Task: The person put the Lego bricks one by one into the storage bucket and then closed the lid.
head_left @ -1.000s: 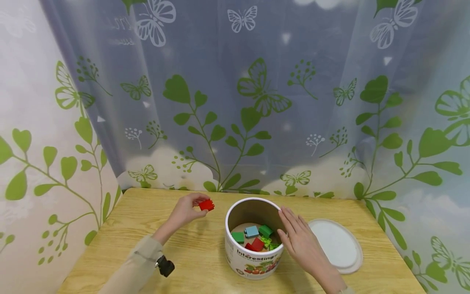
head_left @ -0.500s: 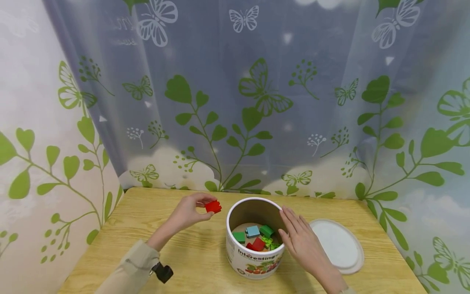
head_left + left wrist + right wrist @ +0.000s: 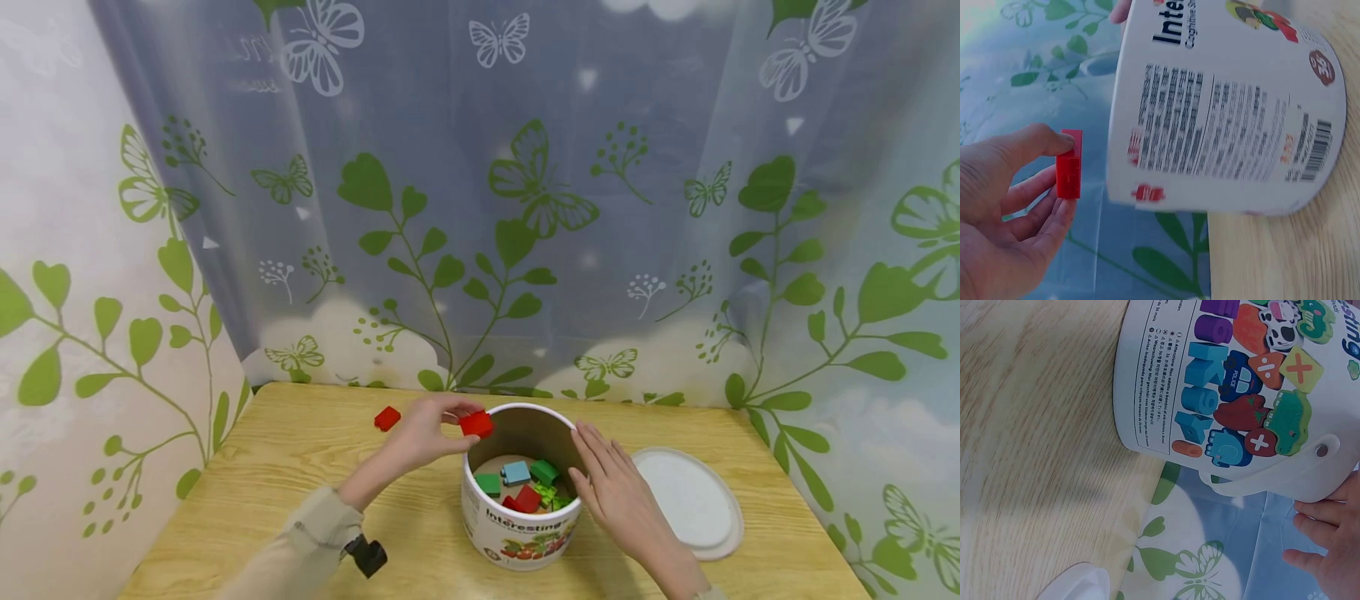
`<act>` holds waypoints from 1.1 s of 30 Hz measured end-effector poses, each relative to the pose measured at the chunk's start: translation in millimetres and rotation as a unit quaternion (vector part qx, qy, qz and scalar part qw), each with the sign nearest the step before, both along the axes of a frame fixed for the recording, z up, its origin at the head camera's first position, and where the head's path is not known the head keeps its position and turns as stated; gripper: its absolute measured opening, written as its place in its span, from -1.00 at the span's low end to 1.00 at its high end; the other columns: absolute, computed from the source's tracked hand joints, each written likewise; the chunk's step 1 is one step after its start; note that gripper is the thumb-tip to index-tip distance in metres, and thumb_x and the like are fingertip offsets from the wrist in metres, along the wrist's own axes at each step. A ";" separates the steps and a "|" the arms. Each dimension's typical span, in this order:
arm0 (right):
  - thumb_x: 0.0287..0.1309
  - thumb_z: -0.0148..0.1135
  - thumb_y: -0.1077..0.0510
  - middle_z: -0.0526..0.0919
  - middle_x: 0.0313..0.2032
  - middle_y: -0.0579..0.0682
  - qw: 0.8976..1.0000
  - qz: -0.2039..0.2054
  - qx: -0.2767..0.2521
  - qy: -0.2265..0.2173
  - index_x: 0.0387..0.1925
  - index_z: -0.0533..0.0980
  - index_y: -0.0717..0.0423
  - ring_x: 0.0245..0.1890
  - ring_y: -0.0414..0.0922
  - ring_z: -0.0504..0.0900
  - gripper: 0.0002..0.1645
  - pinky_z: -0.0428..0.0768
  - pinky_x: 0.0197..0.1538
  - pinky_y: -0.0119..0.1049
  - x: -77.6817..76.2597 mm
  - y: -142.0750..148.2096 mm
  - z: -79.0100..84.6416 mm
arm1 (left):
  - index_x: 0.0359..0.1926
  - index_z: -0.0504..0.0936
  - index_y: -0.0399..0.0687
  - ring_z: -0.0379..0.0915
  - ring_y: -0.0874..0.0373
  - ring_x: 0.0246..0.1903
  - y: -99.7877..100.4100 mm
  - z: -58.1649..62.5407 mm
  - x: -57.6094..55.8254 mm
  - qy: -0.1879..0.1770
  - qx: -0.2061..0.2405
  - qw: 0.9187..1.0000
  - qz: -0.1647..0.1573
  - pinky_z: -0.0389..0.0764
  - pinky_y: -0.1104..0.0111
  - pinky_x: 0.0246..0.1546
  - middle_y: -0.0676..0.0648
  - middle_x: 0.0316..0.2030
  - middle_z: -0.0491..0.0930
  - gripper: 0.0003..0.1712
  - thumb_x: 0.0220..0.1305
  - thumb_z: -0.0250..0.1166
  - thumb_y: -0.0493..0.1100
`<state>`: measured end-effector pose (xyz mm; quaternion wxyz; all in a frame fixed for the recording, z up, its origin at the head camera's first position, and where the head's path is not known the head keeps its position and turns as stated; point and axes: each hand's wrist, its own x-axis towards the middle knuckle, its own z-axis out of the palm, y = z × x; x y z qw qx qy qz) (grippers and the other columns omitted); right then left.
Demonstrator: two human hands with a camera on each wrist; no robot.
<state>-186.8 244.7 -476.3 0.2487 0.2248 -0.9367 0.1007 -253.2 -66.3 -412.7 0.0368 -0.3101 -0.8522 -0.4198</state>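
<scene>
My left hand [image 3: 427, 429] pinches a red toy brick [image 3: 477, 424] between thumb and fingers, at the left rim of a round white bucket [image 3: 517, 542]. In the left wrist view the same red brick [image 3: 1069, 165] stands clear of the bucket's printed wall [image 3: 1210, 125]. Flat against the bucket's right rim rests my right hand [image 3: 618, 496], its fingers straight. Inside the bucket lie several bricks: a light blue brick [image 3: 515, 473], green ones and a red brick [image 3: 528, 498]. Another red brick [image 3: 387, 418] lies on the table, left of my left hand.
A round white lid [image 3: 686, 500] lies on the wooden table [image 3: 277, 467] to the right of the bucket. The bucket's white handle [image 3: 1272, 478] hangs at its side in the right wrist view. A printed curtain [image 3: 450, 333] stands behind the table.
My left hand has carried its red brick rightward to the bucket's rim. The red brick on the table has come into sight behind it. My right hand has stayed on the rim.
</scene>
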 end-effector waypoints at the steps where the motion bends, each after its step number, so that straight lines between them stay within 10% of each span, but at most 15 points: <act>1: 0.50 0.07 -0.04 0.35 0.45 0.14 1.000 0.000 0.000 0.001 0.44 0.33 0.25 0.43 0.07 0.34 -0.34 0.35 0.39 0.13 0.0 -0.1 -0.2 | 0.09 0.68 -0.18 0.64 0.05 -0.10 4.2 -0.7 -0.2 0.004 -0.003 1.000 -0.002 0.71 0.28 -0.03 -0.07 -0.06 0.71 -0.56 0.15 0.48 -0.31; 22: 0.50 0.06 -0.04 0.37 0.43 0.15 1.000 0.002 -0.007 0.003 0.43 0.35 0.26 0.42 0.08 0.36 -0.35 0.34 0.38 0.13 -0.6 -0.9 -0.9 | 0.07 0.69 -0.10 0.65 0.04 -0.15 47.3 -23.0 -3.0 -0.007 -0.052 0.999 -0.013 0.70 0.32 -0.10 -0.06 -0.11 0.69 -0.59 0.19 0.50 -0.22; 33: 0.52 0.04 -0.04 0.36 0.44 0.14 1.000 0.005 -0.008 0.013 0.43 0.34 0.25 0.43 0.07 0.36 -0.35 0.10 0.56 -0.13 -0.1 -0.2 -2.5 | 0.06 0.68 -0.20 0.66 -0.02 -0.11 45.2 -22.8 -3.7 0.006 0.021 1.000 -0.010 0.72 0.22 -0.07 -0.14 -0.05 0.71 -0.67 0.29 0.42 -0.23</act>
